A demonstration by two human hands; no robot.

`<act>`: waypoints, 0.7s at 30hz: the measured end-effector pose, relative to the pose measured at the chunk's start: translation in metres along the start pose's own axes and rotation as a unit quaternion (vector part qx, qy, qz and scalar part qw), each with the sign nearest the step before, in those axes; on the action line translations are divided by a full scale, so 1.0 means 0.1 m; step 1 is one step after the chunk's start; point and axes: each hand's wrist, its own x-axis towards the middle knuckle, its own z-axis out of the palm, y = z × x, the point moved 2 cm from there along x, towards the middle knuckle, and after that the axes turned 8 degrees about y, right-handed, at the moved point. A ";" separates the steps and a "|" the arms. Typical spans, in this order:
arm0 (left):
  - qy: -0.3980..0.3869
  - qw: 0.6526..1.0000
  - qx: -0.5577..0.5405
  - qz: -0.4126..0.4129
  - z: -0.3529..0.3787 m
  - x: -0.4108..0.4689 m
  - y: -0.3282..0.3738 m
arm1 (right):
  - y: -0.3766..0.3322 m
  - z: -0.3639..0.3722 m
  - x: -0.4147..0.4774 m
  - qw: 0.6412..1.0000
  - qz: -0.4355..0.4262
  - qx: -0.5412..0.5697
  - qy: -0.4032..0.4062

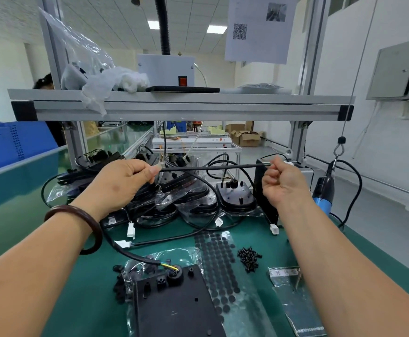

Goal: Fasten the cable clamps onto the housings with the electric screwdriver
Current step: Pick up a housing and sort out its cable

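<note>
Head view: a person's left hand [123, 183] and right hand [283, 184] each pinch a black cable [210, 167], pulled straight between them above the green bench. A black housing [174, 305] lies nearest the person. Loose screws [248, 259] sit just beside it, and the electric screwdriver [323, 190] hangs untouched at the right. Fastening on this housing appears not yet started

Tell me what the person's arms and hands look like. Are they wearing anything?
Both arms are bare, with no sleeves showing. The left hand and right hand have no gloves, and I can see no rings. A smooth, round, dark reddish-brown bangle is on the left wrist. The right wrist wears nothing.
</note>
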 end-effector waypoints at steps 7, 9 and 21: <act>0.012 0.999 -0.035 -0.026 0.02 0.02 0.11 | 0.03 -0.09 0.05 0.998 -0.011 0.065 0.013; 0.018 0.992 -0.104 -0.068 -0.06 -0.01 0.05 | 0.04 -0.14 0.06 0.992 0.000 0.125 0.013; 0.023 0.731 -0.435 -0.525 0.35 -1.18 -0.28 | 0.39 -0.41 -0.02 0.964 0.050 0.255 0.050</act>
